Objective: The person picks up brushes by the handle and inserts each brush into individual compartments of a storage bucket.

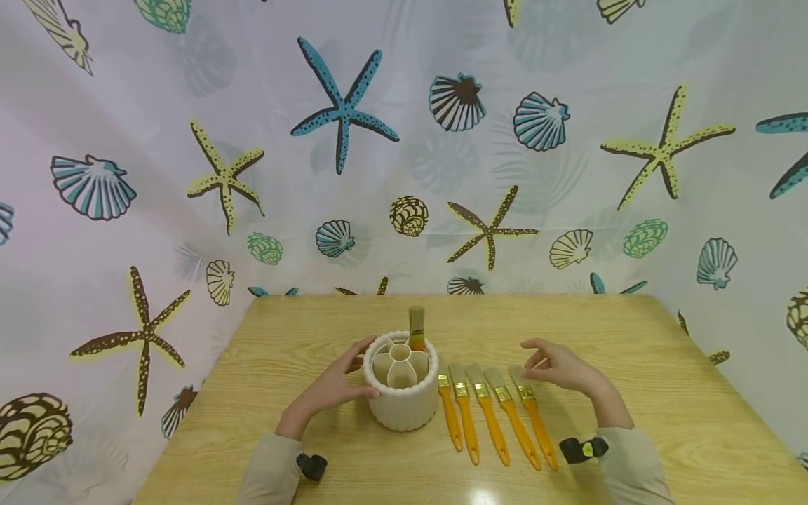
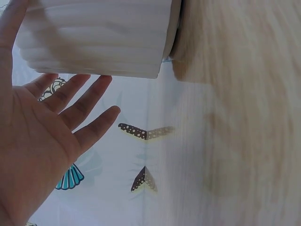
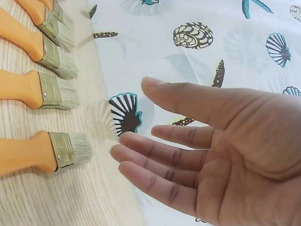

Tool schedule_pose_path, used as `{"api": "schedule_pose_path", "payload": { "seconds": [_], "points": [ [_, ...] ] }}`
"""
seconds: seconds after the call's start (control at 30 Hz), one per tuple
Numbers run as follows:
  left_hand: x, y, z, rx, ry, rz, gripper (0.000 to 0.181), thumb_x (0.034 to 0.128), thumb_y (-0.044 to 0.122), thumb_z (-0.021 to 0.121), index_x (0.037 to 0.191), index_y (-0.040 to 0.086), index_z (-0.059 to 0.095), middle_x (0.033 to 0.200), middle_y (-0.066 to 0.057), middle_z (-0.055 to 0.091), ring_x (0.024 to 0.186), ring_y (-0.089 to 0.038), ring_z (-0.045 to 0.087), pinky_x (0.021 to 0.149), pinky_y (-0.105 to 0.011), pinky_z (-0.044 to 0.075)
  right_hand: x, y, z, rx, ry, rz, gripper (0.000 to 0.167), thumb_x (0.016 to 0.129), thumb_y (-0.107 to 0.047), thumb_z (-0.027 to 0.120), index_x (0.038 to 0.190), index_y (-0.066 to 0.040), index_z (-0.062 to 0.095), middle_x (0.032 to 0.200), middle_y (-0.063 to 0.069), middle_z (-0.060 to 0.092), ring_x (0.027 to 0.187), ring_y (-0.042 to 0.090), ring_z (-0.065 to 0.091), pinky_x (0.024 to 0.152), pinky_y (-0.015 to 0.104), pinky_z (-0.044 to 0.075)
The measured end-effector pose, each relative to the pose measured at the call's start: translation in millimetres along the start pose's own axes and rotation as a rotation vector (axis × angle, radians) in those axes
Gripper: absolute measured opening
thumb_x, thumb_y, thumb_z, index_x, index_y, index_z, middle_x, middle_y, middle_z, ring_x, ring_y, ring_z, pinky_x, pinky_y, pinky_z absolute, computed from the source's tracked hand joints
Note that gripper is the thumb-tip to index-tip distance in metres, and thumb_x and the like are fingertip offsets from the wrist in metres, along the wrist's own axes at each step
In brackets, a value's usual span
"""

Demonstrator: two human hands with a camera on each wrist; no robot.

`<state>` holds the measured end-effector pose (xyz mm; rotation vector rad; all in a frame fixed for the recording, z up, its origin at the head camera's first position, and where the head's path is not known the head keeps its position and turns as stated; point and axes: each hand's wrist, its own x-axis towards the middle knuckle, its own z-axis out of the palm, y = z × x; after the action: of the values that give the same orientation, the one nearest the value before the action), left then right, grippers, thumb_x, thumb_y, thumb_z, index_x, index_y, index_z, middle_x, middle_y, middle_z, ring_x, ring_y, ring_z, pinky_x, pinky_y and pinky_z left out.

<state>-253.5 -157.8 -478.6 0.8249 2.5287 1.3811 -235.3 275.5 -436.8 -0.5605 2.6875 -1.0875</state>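
Observation:
A round white brush holder (image 1: 404,410) with a scalloped rim and petal-shaped compartments stands upright on the table. One paintbrush (image 1: 416,330) sits in a rear compartment, bristles up. My left hand (image 1: 331,386) rests against the holder's left side with thumb and fingers spread; in the left wrist view its fairly straight fingers (image 2: 96,96) lie along the holder wall (image 2: 94,37). To the right, several paintbrushes with orange handles lie in a row, the rightmost brush (image 1: 539,424) nearest my right hand (image 1: 564,368). That hand hovers near its bristles, fingers loosely bent and holding nothing.
The wooden table (image 1: 297,322) reaches back to a white curtain (image 1: 379,210) printed with starfish and shells, which also hangs along both sides. The row of brushes lies just right of the holder, handles toward me.

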Motion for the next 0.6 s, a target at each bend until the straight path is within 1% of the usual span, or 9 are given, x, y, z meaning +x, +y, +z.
{"api": "schedule_pose_path", "payload": {
  "seconds": [0.17, 0.23, 0.4, 0.47, 0.6],
  "points": [
    [-0.3, 6.2, 0.3, -0.025, -0.016, 0.007, 0.092, 0.0778, 0.025, 0.076, 0.149, 0.019, 0.017, 0.146, -0.015, 0.03, 0.128, -0.038, 0.039, 0.104, -0.057, 0.03, -1.7, 3, -2, -0.008, -0.04, 0.015, 0.066, 0.085, -0.023, 0.068, 0.131, 0.013, 0.038, 0.094, 0.014, 0.062, 0.085, 0.027, 0.062, 0.071, 0.036, 0.053],
    [-0.5, 6.6, 0.6, -0.028, -0.013, 0.009, 0.093, 0.0773, 0.025, 0.076, 0.149, 0.018, 0.017, 0.145, -0.016, 0.031, 0.128, -0.038, 0.038, 0.104, -0.056, 0.031, -2.3, 4, -1, -0.001, -0.051, 0.031, 0.067, 0.084, -0.023, 0.069, 0.131, 0.014, 0.036, 0.093, 0.014, 0.063, 0.084, 0.025, 0.062, 0.07, 0.036, 0.054],
    [0.2, 0.9, 2.4, -0.012, -0.002, 0.016, 0.094, 0.0762, 0.031, 0.077, 0.149, 0.023, 0.017, 0.144, -0.006, 0.034, 0.128, -0.031, 0.04, 0.104, -0.051, 0.034, -3.1, 6, 1, 0.036, -0.089, 0.096, 0.072, 0.083, -0.02, 0.07, 0.133, 0.014, 0.031, 0.092, 0.015, 0.062, 0.079, 0.022, 0.062, 0.069, 0.037, 0.054],
    [1.0, -2.2, 3.1, -0.017, -0.002, 0.023, 0.095, 0.0758, 0.033, 0.077, 0.149, 0.024, 0.017, 0.144, -0.004, 0.034, 0.129, -0.029, 0.04, 0.104, -0.05, 0.034, -3.7, 8, 2, 0.045, -0.11, 0.117, 0.073, 0.083, -0.018, 0.07, 0.134, 0.014, 0.03, 0.092, 0.014, 0.062, 0.078, 0.022, 0.062, 0.069, 0.038, 0.053],
    [1.6, -5.1, 3.6, -0.027, -0.002, 0.024, 0.095, 0.0751, 0.035, 0.077, 0.148, 0.031, 0.016, 0.144, -0.001, 0.034, 0.129, -0.028, 0.039, 0.105, -0.049, 0.034, -5.4, 10, 4, 0.062, -0.146, 0.156, 0.074, 0.082, -0.017, 0.071, 0.135, 0.013, 0.028, 0.091, 0.013, 0.061, 0.078, 0.022, 0.062, 0.071, 0.039, 0.053]
  ]
}}
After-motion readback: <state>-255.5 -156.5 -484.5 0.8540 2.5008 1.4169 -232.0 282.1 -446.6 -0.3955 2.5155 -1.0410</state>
